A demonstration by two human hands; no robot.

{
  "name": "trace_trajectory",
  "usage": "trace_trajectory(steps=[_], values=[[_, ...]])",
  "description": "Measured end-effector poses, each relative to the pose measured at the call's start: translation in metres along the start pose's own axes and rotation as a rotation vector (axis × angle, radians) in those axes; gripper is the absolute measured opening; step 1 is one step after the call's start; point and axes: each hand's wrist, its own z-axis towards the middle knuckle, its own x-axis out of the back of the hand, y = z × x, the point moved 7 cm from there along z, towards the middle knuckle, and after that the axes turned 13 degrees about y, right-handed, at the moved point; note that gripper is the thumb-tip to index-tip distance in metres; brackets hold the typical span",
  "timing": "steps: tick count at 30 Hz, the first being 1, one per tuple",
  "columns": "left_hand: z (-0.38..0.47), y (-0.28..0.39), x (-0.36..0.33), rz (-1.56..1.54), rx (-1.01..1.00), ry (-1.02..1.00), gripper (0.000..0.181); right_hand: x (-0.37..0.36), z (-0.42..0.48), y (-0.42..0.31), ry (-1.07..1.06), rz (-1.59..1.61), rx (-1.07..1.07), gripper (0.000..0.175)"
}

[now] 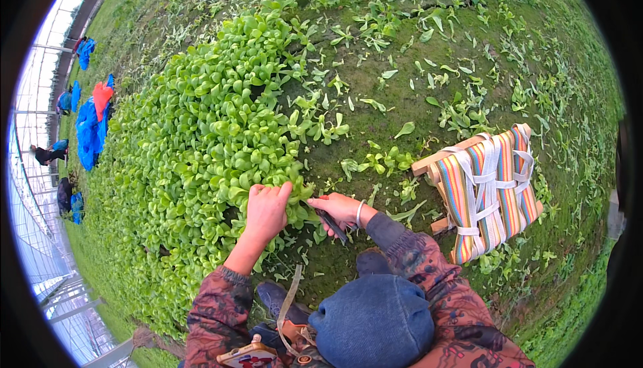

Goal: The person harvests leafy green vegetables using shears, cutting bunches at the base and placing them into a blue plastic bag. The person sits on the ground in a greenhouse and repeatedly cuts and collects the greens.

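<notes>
Dense leafy green plants [201, 142] grow in a thick patch in front of me. My left hand [267, 207] is closed at the patch's right edge, its fingers curled down into the leaves; what they grip is hidden. Close to its right, my right hand [337, 212] holds a dark-handled cutting tool [331, 225], its handle pointing down and to the right. The tool's tip is hidden by leaves and fingers. A pale band circles my right wrist.
A folded stool with striped fabric [487, 192] and wooden bars lies at the right. Cut leaves [389, 74] litter the mossy soil. Blue plastic bags [90, 129], one red bag [102, 98] and people, one in dark clothes [47, 154], are at the far left inside a greenhouse.
</notes>
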Motion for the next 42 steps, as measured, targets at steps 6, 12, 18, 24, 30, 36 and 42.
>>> trace_trajectory(steps=[6, 12, 18, 24, 30, 36, 42], values=[[0.008, -0.008, -0.023, 0.166, 0.207, -0.159, 0.042, -0.005, -0.001, -0.005, 0.073, 0.003, 0.01, 0.053], [-0.015, -0.01, -0.005, 0.02, 0.108, 0.114, 0.033, -0.004, -0.014, 0.008, 0.117, 0.012, 0.113, 0.046], [-0.057, -0.008, 0.045, -0.034, -0.032, 0.099, 0.033, -0.006, -0.036, 0.022, 0.082, -0.046, 0.083, 0.045], [-0.042, 0.001, 0.036, 0.002, -0.055, -0.005, 0.014, -0.017, -0.011, 0.021, 0.083, -0.046, 0.092, 0.045], [0.009, 0.016, 0.0, 0.035, -0.197, -0.343, 0.012, -0.028, -0.012, 0.011, 0.086, -0.216, 0.156, 0.048], [0.013, 0.018, -0.013, -0.038, -0.3, -0.475, 0.018, -0.015, -0.029, 0.028, 0.061, -0.347, 0.165, 0.05], [-0.034, 0.015, 0.028, -0.094, -0.303, -0.226, 0.028, 0.012, -0.065, 0.031, 0.08, -0.134, 0.172, 0.045]])
